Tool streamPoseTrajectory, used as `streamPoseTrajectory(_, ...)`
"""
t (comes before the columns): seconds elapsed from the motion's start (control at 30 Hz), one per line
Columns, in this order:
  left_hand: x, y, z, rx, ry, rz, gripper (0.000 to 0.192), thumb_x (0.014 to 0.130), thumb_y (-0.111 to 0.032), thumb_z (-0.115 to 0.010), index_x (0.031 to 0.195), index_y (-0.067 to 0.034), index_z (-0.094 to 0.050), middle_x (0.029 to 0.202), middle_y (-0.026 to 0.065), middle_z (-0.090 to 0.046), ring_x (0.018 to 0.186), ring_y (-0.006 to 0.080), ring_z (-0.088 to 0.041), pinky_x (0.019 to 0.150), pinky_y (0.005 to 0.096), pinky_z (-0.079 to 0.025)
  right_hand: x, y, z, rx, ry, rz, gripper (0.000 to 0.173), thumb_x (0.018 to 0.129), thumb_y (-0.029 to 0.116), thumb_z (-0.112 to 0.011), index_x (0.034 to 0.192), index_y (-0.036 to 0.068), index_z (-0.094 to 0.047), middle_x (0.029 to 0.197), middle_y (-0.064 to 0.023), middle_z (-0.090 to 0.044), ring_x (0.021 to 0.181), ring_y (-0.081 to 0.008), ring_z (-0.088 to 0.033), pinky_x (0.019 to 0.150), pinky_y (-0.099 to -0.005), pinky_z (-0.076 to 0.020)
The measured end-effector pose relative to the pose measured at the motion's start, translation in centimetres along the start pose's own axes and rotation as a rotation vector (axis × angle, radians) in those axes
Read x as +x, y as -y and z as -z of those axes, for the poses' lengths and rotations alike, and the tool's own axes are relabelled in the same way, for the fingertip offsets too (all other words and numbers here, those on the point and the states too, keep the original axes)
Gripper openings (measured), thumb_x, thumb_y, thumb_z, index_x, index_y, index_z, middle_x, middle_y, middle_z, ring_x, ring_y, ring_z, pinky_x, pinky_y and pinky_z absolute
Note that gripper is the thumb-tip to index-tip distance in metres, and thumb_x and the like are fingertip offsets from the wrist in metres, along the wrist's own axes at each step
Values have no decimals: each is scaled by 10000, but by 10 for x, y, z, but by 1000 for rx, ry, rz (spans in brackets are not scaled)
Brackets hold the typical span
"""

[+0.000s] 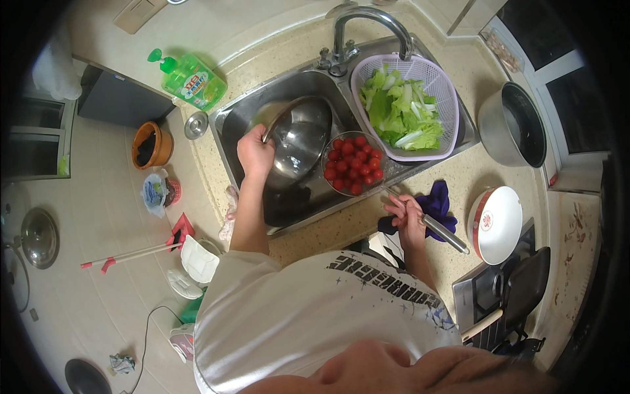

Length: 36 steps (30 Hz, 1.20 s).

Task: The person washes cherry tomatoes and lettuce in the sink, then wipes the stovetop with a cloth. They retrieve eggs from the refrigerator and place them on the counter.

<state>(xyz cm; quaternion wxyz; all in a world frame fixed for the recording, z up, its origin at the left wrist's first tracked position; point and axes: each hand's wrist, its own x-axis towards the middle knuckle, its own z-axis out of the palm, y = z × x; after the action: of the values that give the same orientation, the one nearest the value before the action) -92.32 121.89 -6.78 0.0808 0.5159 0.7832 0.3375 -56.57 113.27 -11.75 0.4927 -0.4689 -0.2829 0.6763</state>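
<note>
My left hand [256,151] grips the rim of a metal basin [300,140], which is tilted on its side in the left bowl of the steel sink [290,225]. In my right hand [407,215] is the steel handle of a strainer [445,234]. The strainer's round mesh is heaped with cherry tomatoes [353,165] and hangs over the sink's near edge, beside the basin. A lilac plastic colander [454,123] with cut green leaves [401,111] sits over the right bowl, under the chrome faucet [371,15].
A green soap pump bottle [194,81] and a sink strainer plug [196,125] stand left of the sink. On the right are a metal pot [497,128], a white bowl [499,224], a purple cloth [437,209] and a gas stove [467,290] with a dark pan [529,285].
</note>
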Motion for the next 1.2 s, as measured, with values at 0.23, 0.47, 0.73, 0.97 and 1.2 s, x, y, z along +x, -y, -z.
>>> streamPoseTrajectory(0.23,-25,-7,25,117,-255,-406,192,565,-1,-633,668,-62,-482,679,115,-513,637,321,-544,563,400,-432,0,0,1,-14,4,20,320,997,278,-389,1132,16,-513,1134,-195,-608,860,-198,-669,529,-191,-461)
streamPoseTrajectory(0.47,-28,2,42,125,-418,-600,193,528,13,-572,618,-62,-419,595,108,-411,530,295,-470,478,382,-378,1,-2,3,-7,37,18,294,1002,281,-376,1134,50,-501,1137,-163,-617,876,-190,-669,523,-187,-459)
streamPoseTrajectory(0.73,-35,27,6,-137,-323,-215,188,618,89,-546,633,-33,-403,570,94,-385,502,243,-416,483,314,-365,1,-4,4,-9,22,11,303,1003,276,-373,1147,42,-500,1139,-171,-615,877,-197,-669,519,-190,-459)
streamPoseTrajectory(0.97,-38,73,-51,-805,-166,454,218,690,150,-491,671,-67,-496,626,-54,-483,558,37,-424,510,209,-355,0,-3,2,1,15,32,309,1002,257,-376,1123,7,-511,1144,-211,-597,859,-208,-669,514,-186,-464)
streamPoseTrajectory(1.2,-45,107,-79,-1080,-196,774,171,706,105,-519,790,-29,-585,765,50,-642,649,139,-585,623,263,-471,4,2,-2,47,33,25,288,999,260,-390,1121,31,-515,1128,-193,-617,897,-215,-670,545,-192,-479)
